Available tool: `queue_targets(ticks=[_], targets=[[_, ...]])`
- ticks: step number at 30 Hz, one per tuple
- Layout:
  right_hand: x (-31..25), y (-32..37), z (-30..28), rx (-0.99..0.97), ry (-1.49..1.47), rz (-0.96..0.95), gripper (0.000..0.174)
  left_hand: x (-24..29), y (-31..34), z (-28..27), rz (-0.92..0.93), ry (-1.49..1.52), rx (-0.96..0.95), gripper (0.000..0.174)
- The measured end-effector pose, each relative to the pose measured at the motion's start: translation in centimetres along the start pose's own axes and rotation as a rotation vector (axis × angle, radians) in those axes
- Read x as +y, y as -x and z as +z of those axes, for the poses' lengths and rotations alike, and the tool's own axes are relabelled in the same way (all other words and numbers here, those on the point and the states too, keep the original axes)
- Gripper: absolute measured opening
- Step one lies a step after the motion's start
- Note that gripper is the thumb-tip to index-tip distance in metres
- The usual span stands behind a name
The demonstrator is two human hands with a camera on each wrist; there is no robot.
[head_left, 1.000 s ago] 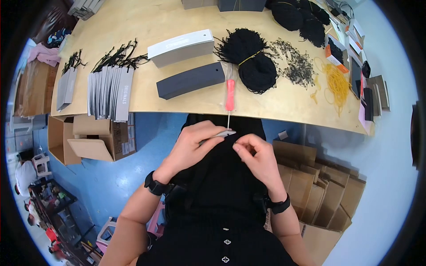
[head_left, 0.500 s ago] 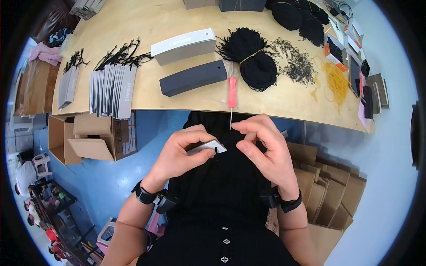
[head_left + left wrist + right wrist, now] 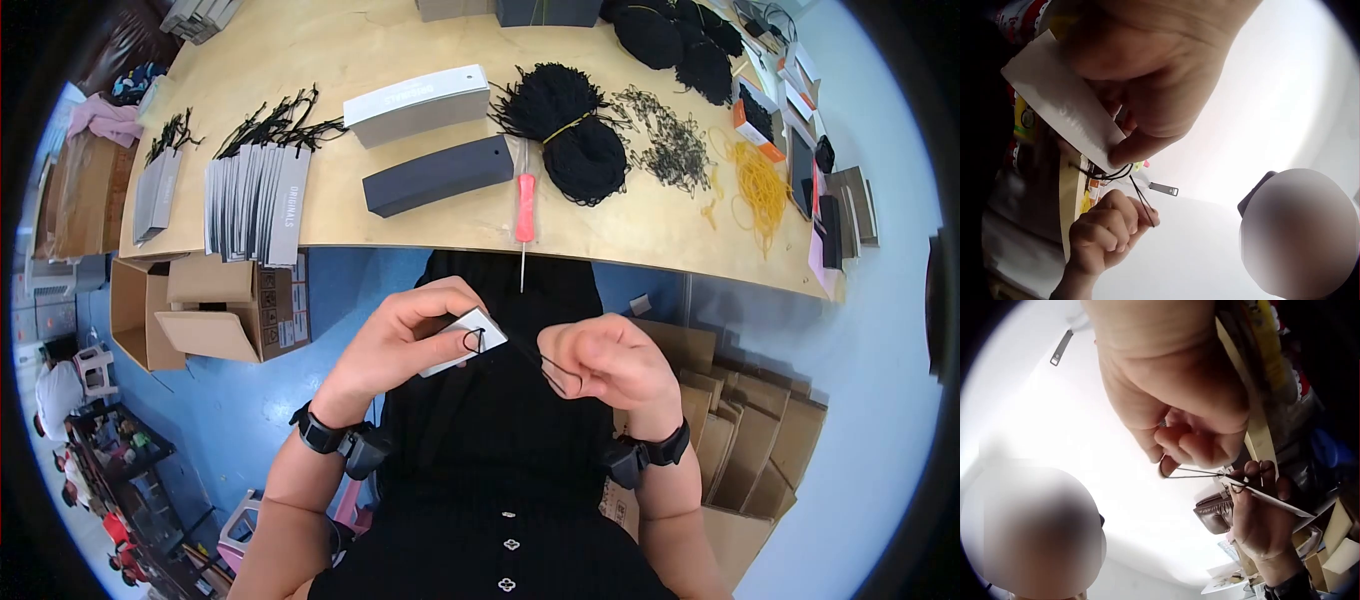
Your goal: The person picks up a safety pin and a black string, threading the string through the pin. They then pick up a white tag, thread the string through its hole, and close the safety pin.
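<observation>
In the head view my left hand (image 3: 395,345) pinches a pale hang tag (image 3: 494,338) between thumb and fingers, in front of the body. Raised lettering shows on the tag's broad face in the left wrist view. A thin black cord (image 3: 1194,477) passes through the hole at the tag's end, part of it looping near the left thumb. My right hand (image 3: 620,365), fingers curled, holds the cord's far loop, and the strands run straight between the hands. Beyond them, a red-handled tool (image 3: 526,208) lies on the table, its thin metal shaft jutting past the edge.
On the table (image 3: 420,228) stand a white tag stack (image 3: 420,112) and a dark stack (image 3: 440,178). Strung tags (image 3: 255,205) lie left. A black cord bundle (image 3: 585,165), small dark pins (image 3: 672,150) and yellow rubber bands (image 3: 762,200) lie right. Cardboard boxes (image 3: 215,310) stand on the floor.
The left hand has drawn the tag back from the tool's shaft toward the body and turned it. The right hand has moved outward and now holds the cord's loop.
</observation>
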State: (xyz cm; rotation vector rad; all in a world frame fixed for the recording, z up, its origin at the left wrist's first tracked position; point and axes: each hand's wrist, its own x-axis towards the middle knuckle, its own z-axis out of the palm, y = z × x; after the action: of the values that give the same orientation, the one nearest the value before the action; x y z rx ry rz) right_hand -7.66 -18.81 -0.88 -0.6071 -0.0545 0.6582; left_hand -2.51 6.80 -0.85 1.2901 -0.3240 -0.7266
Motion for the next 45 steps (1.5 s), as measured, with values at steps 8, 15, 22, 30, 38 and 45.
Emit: queue_targets(ticks=[8, 15, 22, 30, 38, 45], targets=[[0.1, 0.7, 1.3, -0.022, 0.233, 0.039, 0.039, 0.7, -0.4, 0.8, -0.112, 0.134, 0.008, 0.017], [-0.1, -0.4, 1.1, 0.145, 0.601, 0.301, 0.036, 1.3, -0.3, 0.9, -0.072, 0.122, 0.036, 0.017], [1.8, -1.7, 2.1, 0.394, 0.934, 0.060, 0.025, 0.1, -0.6, 0.8, 0.003, -0.061, 0.051, 0.021], [2.8, -1.4, 1.7, 0.454, 0.844, -0.112, 0.009, 1.0, -0.5, 1.3, -0.041, -0.054, 0.088, 0.026], [-0.4, 0.3, -0.5, 0.244, -0.102, -0.103, 0.015, 0.9, 0.3, 0.0, -0.047, -0.037, 0.027, 0.032], [-2.6, 0.7, -1.6, 0.146, -0.389, 0.035, 0.022, 1.6, 1.5, -1.3, -0.103, -0.117, 0.037, 0.038]])
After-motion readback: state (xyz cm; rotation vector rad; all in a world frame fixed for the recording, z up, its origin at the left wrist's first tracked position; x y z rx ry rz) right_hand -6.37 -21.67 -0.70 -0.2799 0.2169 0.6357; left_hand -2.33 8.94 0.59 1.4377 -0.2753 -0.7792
